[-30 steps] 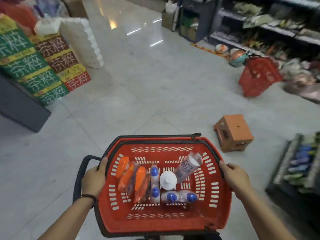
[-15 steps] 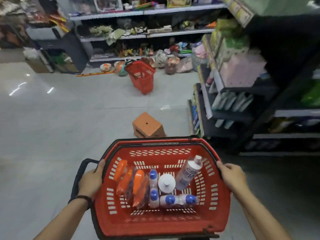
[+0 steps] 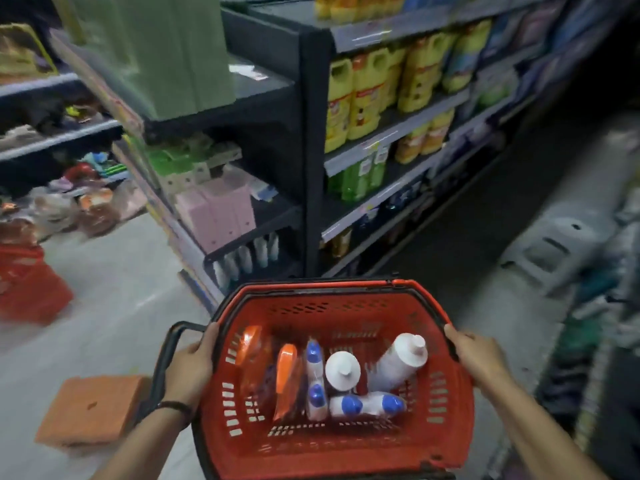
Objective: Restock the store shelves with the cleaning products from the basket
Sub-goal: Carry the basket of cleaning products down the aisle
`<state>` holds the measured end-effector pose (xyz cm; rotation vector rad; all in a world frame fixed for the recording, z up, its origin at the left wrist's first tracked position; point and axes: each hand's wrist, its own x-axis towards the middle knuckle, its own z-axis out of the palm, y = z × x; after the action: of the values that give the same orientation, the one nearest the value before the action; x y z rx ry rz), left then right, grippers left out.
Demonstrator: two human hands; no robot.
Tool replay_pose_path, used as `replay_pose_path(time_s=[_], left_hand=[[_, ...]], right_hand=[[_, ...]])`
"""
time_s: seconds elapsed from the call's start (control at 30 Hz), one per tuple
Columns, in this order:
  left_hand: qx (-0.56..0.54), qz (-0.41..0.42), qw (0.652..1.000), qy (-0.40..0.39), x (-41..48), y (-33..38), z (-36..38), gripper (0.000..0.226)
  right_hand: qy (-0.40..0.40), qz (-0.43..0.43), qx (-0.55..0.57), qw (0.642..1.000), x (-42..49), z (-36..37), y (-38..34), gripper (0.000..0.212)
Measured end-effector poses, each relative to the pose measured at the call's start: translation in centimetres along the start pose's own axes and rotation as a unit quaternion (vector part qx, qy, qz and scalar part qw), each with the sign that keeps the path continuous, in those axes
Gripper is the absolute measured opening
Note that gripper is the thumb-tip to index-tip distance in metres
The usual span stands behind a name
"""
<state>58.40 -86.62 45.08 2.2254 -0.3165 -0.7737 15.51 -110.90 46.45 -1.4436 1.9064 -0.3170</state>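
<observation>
I carry a red plastic basket (image 3: pixel 332 448) in front of me. My left hand (image 3: pixel 189 367) grips its left rim, beside the folded black handle, and my right hand (image 3: pixel 475 358) grips the right rim. Inside lie orange pouches (image 3: pixel 284 377), white bottles with blue caps (image 3: pixel 367 405), and two larger white bottles (image 3: pixel 398 363); one of them stands upright and shows its round top. Ahead rises a dark shelf unit (image 3: pixel 311 140) with yellow jugs (image 3: pixel 363 95) and green bottles (image 3: pixel 360 174).
An orange plastic stool (image 3: pixel 90 408) lies on the floor at my lower left. A second red basket (image 3: pixel 27 282) sits at the far left. The aisle runs dim to the right, with a grey stool (image 3: pixel 557 244) and blurred goods along its right side.
My view has swung right, from the open floor to the shelf end and the dim aisle. The orange stool now lies at my lower left. Both hands keep their grip on the basket.
</observation>
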Motion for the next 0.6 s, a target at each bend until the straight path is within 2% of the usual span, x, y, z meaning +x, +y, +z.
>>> replay_pose_path(time_s=[0.1,0.2,0.3,0.43,0.6], left_hand=[[0.04,0.047,0.997,-0.046,3.5,6.6,5.1,0.098],[0.088,0.089,0.988,-0.089,5.1,12.8,10.7,0.091],[0.093,0.094,0.983,-0.125,7.2,17.8,17.4,0.087],[0.135,0.1,0.975,-0.143,9.7,23.5,26.7,0.093],[0.145,0.09,0.973,-0.158,8.5,32.4,36.7,0.069]], right_hand=[[0.05,0.046,0.028,0.997,3.0,-3.0,1.8,0.059],[0.078,0.083,0.049,0.992,5.9,-5.6,3.4,0.056],[0.115,0.114,0.103,0.981,9.4,-8.3,4.9,0.05],[0.114,0.14,0.138,0.974,15.7,-12.2,7.3,0.042],[0.104,0.164,0.132,0.972,24.0,-18.1,9.5,0.052]])
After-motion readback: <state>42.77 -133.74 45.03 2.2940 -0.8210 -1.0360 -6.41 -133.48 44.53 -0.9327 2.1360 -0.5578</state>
